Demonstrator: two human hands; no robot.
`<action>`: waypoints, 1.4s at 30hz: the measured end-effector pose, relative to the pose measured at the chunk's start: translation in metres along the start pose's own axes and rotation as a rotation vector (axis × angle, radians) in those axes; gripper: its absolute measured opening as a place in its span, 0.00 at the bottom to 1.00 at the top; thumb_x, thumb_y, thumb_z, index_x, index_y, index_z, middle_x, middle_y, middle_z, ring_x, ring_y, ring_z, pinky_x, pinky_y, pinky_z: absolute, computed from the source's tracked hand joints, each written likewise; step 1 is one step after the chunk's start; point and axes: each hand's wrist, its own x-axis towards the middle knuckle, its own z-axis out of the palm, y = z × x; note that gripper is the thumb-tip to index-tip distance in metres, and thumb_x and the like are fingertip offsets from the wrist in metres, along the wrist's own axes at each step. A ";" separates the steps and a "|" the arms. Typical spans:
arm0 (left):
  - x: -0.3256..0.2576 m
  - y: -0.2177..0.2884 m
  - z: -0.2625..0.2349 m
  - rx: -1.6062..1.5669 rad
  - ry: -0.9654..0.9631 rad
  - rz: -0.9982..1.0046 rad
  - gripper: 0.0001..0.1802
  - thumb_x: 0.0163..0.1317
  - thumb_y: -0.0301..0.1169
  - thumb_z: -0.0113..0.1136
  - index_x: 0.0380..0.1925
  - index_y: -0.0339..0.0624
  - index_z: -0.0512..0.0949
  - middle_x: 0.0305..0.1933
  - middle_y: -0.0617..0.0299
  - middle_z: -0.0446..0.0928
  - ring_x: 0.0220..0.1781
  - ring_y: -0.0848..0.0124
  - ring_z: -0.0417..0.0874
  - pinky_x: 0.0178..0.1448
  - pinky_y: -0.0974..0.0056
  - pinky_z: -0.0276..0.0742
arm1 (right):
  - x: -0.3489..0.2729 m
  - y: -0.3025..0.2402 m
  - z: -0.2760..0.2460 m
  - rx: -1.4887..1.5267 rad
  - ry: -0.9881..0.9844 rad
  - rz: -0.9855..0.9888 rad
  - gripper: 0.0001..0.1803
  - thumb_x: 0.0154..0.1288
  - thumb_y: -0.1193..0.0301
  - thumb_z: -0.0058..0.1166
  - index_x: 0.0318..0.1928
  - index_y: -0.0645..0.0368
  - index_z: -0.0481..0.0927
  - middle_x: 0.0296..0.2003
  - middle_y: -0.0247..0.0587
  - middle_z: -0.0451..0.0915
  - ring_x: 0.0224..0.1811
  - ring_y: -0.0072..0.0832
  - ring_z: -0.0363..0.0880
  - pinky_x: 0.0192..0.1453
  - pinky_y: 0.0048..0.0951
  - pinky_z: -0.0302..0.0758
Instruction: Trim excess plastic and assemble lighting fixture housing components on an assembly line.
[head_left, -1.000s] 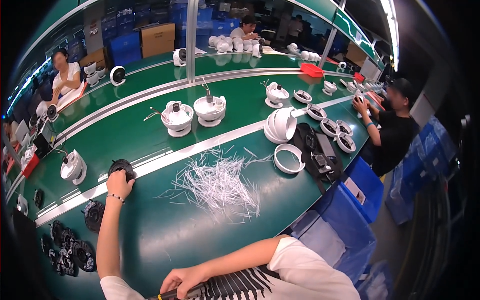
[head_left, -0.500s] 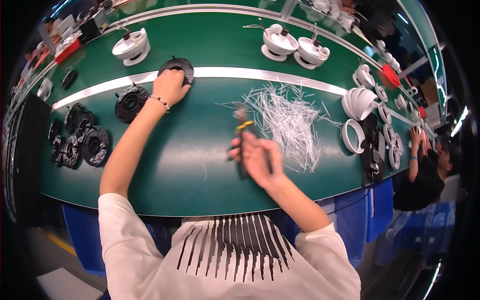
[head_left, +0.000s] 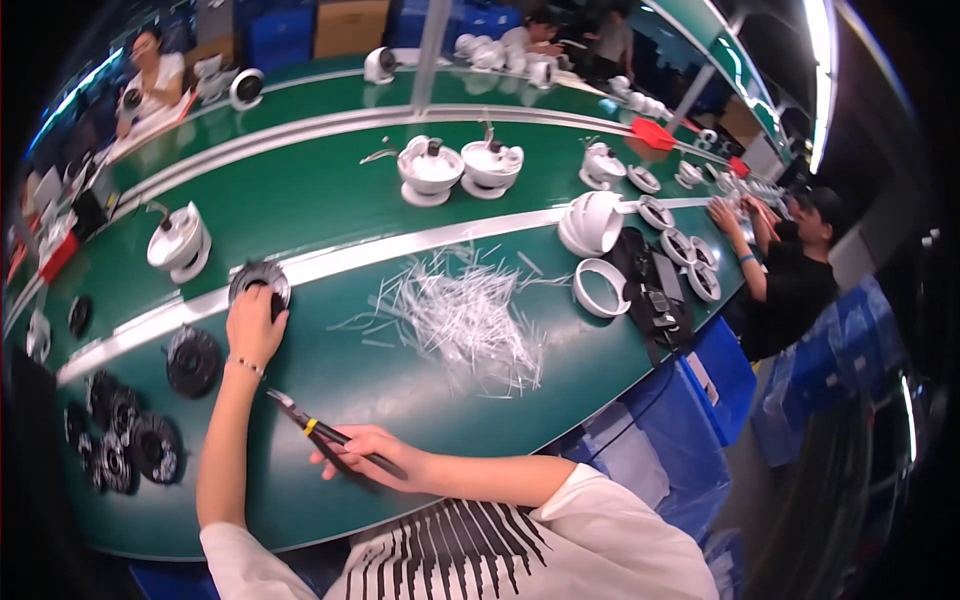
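Left hand (head_left: 254, 322) pressed flat on black round part (head_left: 259, 280), right hand (head_left: 375, 458) clamped around cutters (head_left: 325, 434), more black parts (head_left: 125, 445) waiting on tabletop (head_left: 330, 200).

The black round part (head_left: 259, 282) is partly covered by the left hand (head_left: 254, 325), so its centre cannot be made out. The handles of the cutters (head_left: 330, 436) are hidden inside the grip of the right hand (head_left: 372, 457); only the tips are shown. The black parts (head_left: 115, 440) at the left are blurred toward the dark rim and cannot be counted. The worktop (head_left: 330, 200) is cut off at the left edge. The small items (head_left: 700, 270) before the neighbouring person cannot be told.
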 end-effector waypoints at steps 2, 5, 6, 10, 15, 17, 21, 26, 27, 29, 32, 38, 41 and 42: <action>0.006 0.012 0.003 -0.031 -0.050 -0.053 0.19 0.39 0.31 0.64 0.34 0.40 0.71 0.36 0.55 0.71 0.40 0.57 0.71 0.42 0.58 0.69 | -0.014 -0.018 -0.012 -0.288 0.160 -0.192 0.32 0.53 0.68 0.49 0.58 0.66 0.58 0.43 0.38 0.72 0.39 0.20 0.71 0.43 0.20 0.67; 0.019 0.021 -0.003 -0.026 -0.061 -0.054 0.18 0.40 0.31 0.63 0.33 0.40 0.71 0.33 0.56 0.71 0.37 0.58 0.72 0.39 0.59 0.69 | -0.031 -0.047 -0.021 -0.515 0.349 -0.517 0.36 0.52 0.65 0.52 0.59 0.67 0.55 0.48 0.41 0.67 0.44 0.23 0.68 0.51 0.25 0.64; 0.022 0.022 -0.005 -0.030 -0.053 -0.060 0.18 0.40 0.31 0.63 0.32 0.40 0.71 0.30 0.58 0.71 0.35 0.59 0.72 0.37 0.59 0.69 | -0.033 -0.052 -0.020 -0.520 0.346 -0.523 0.36 0.52 0.65 0.52 0.59 0.67 0.55 0.48 0.41 0.67 0.44 0.23 0.68 0.51 0.25 0.64; 0.045 0.026 -0.005 0.044 0.136 0.012 0.34 0.36 0.37 0.66 0.48 0.42 0.66 0.51 0.51 0.65 0.54 0.53 0.63 0.49 0.53 0.67 | -0.026 -0.057 -0.012 -0.521 0.242 -0.640 0.38 0.49 0.70 0.56 0.60 0.67 0.54 0.49 0.43 0.67 0.48 0.25 0.66 0.56 0.26 0.61; 0.051 0.018 -0.010 0.024 -0.346 -0.265 0.49 0.30 0.50 0.68 0.55 0.42 0.59 0.58 0.45 0.59 0.60 0.51 0.59 0.58 0.52 0.62 | 0.012 -0.037 -0.010 -0.558 0.041 -0.513 0.39 0.46 0.75 0.58 0.60 0.68 0.54 0.51 0.41 0.65 0.50 0.25 0.65 0.58 0.27 0.60; 0.044 0.016 -0.007 -0.004 -0.393 -0.267 0.48 0.32 0.49 0.66 0.56 0.45 0.59 0.56 0.50 0.60 0.58 0.51 0.61 0.54 0.47 0.63 | 0.009 -0.026 -0.019 -0.516 0.048 -0.476 0.39 0.46 0.75 0.57 0.59 0.68 0.55 0.52 0.41 0.65 0.51 0.25 0.65 0.57 0.27 0.61; 0.034 0.020 -0.018 -0.019 -0.380 -0.262 0.44 0.33 0.47 0.64 0.54 0.43 0.62 0.49 0.51 0.64 0.52 0.53 0.66 0.51 0.52 0.67 | -0.001 -0.033 -0.034 -0.380 0.052 -0.330 0.38 0.47 0.74 0.55 0.60 0.66 0.55 0.49 0.41 0.67 0.45 0.22 0.69 0.53 0.26 0.65; 0.009 0.022 -0.054 -0.024 -0.417 -0.211 0.44 0.33 0.48 0.64 0.53 0.42 0.63 0.50 0.49 0.65 0.52 0.52 0.66 0.51 0.54 0.67 | 0.008 -0.036 -0.037 -0.244 0.066 -0.300 0.33 0.51 0.73 0.52 0.59 0.64 0.57 0.46 0.41 0.70 0.40 0.21 0.70 0.41 0.19 0.69; 0.000 0.023 -0.063 -0.016 -0.424 -0.193 0.44 0.33 0.49 0.64 0.53 0.43 0.63 0.51 0.48 0.64 0.53 0.52 0.66 0.51 0.54 0.67 | 0.009 -0.034 -0.037 -0.251 0.071 -0.281 0.33 0.51 0.73 0.52 0.59 0.64 0.57 0.47 0.41 0.70 0.40 0.21 0.70 0.41 0.19 0.69; -0.026 0.019 -0.079 -0.016 -0.436 -0.159 0.45 0.33 0.50 0.65 0.53 0.43 0.63 0.54 0.46 0.62 0.54 0.51 0.65 0.52 0.54 0.67 | 0.008 -0.028 -0.034 -0.231 0.047 -0.230 0.33 0.51 0.74 0.51 0.59 0.64 0.57 0.48 0.41 0.69 0.41 0.21 0.69 0.44 0.20 0.68; -0.066 0.016 -0.105 -0.038 -0.455 -0.093 0.43 0.34 0.52 0.63 0.52 0.44 0.64 0.53 0.44 0.62 0.53 0.50 0.65 0.52 0.54 0.66 | 0.006 -0.024 -0.026 -0.284 0.004 -0.219 0.35 0.50 0.70 0.52 0.60 0.63 0.56 0.48 0.40 0.67 0.42 0.21 0.67 0.47 0.21 0.67; -0.132 -0.008 -0.153 0.029 -0.402 -0.285 0.43 0.35 0.51 0.63 0.53 0.44 0.63 0.50 0.44 0.64 0.51 0.49 0.67 0.52 0.56 0.67 | 0.005 -0.020 -0.021 -0.309 0.047 -0.202 0.36 0.50 0.63 0.51 0.57 0.70 0.57 0.47 0.47 0.68 0.41 0.26 0.71 0.48 0.27 0.70; -0.142 -0.028 -0.172 0.001 -0.482 -0.518 0.45 0.35 0.51 0.64 0.54 0.42 0.62 0.48 0.46 0.66 0.49 0.52 0.69 0.52 0.57 0.67 | 0.007 -0.018 -0.014 -0.324 0.057 -0.169 0.33 0.50 0.60 0.49 0.52 0.72 0.60 0.47 0.50 0.67 0.43 0.32 0.71 0.49 0.34 0.69; -0.145 -0.037 -0.173 -0.008 -0.499 -0.548 0.45 0.35 0.51 0.64 0.54 0.41 0.61 0.48 0.46 0.66 0.50 0.53 0.69 0.52 0.58 0.67 | 0.007 -0.018 -0.013 -0.319 0.050 -0.161 0.34 0.50 0.60 0.49 0.52 0.72 0.59 0.47 0.51 0.67 0.44 0.32 0.71 0.49 0.34 0.68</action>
